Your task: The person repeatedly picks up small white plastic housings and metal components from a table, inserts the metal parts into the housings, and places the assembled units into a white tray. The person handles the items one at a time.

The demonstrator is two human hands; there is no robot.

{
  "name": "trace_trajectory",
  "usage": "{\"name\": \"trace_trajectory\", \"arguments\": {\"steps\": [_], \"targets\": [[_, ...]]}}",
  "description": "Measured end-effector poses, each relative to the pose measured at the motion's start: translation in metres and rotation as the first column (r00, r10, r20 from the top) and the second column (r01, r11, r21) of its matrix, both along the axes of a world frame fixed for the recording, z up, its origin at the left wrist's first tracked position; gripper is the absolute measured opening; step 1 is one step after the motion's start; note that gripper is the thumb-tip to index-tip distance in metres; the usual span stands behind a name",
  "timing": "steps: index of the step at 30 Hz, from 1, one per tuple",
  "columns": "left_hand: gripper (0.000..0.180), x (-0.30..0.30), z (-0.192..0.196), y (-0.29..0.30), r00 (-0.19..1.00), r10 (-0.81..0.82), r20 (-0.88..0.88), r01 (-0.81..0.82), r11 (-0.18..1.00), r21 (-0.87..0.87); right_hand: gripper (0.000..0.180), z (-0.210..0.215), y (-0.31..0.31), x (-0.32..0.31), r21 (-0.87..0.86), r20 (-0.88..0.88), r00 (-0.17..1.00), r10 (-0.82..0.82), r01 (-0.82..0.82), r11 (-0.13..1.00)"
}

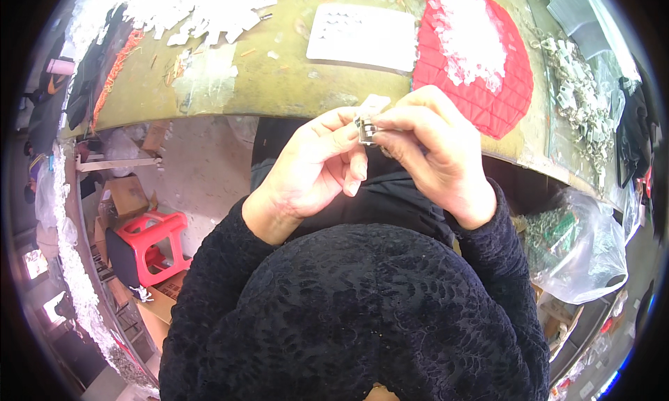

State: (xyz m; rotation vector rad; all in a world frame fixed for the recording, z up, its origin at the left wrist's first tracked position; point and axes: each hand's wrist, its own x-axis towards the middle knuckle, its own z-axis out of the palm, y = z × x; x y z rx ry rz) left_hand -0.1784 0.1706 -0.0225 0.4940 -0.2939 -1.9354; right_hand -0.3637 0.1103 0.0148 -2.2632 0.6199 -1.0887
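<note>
In front of my body, just off the near edge of the table, my two hands meet around a small silvery metal piece [366, 130]. My left hand [300, 165] pinches it between thumb and forefinger, its other fingers loosely curled. My right hand [440, 150] grips the same piece from the other side with thumb and fingertips. A small whitish tab [375, 104] sticks up beyond the fingertips, seemingly joined to the piece. Fingers cover part of the metal, so its exact kind is unclear.
A white sheet [362, 52] with small dark marks or pieces lies on the greenish table [279, 87]. Right of it, a red quilted cloth [516, 101] bears clear pieces. White tags [202, 10] and metal pieces [585, 87] are heaped at either side. A red stool [150, 240] stands lower left.
</note>
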Motion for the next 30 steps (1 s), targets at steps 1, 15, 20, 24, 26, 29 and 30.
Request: {"name": "trace_trajectory", "arguments": {"steps": [1, 15, 20, 24, 26, 29, 30], "targets": [[0.030, -0.001, -0.001, 0.000, 0.999, 0.017, 0.040, -0.017, 1.000, 0.000, 0.023, -0.001, 0.001, 0.000, 0.036, -0.014, 1.000, -0.016, 0.016, 0.999], [0.028, -0.003, -0.009, 0.006, 0.976, 0.070, 0.205, -0.074, 0.997, 0.012, 0.025, -0.004, 0.005, 0.006, -0.294, -0.163, 0.986, -0.045, -0.005, 0.956], [0.027, -0.002, -0.013, 0.008, 0.986, 0.042, 0.162, -0.043, 0.999, 0.001, 0.024, -0.002, 0.002, 0.004, -0.366, -0.249, 0.968, -0.036, -0.060, 0.929], [0.026, -0.001, -0.015, 0.008, 0.994, 0.034, 0.107, -0.038, 0.999, 0.032, 0.021, -0.002, -0.001, 0.002, -0.368, -0.236, 0.972, -0.004, -0.085, 0.926], [0.025, -0.002, -0.015, 0.008, 0.997, 0.026, 0.077, -0.031, 0.998, 0.063, 0.021, -0.003, -0.002, 0.002, -0.353, -0.222, 0.975, 0.010, -0.090, 0.931], [0.025, -0.003, -0.013, 0.008, 0.997, 0.034, 0.063, -0.038, 0.997, 0.063, 0.021, -0.005, -0.005, 0.002, -0.256, -0.187, 0.981, 0.058, -0.106, 0.961], [0.025, -0.004, -0.013, 0.008, 0.998, 0.030, 0.063, -0.035, 0.996, 0.077, 0.020, -0.005, -0.005, 0.001, -0.199, -0.175, 0.981, 0.086, -0.121, 0.973]]}}
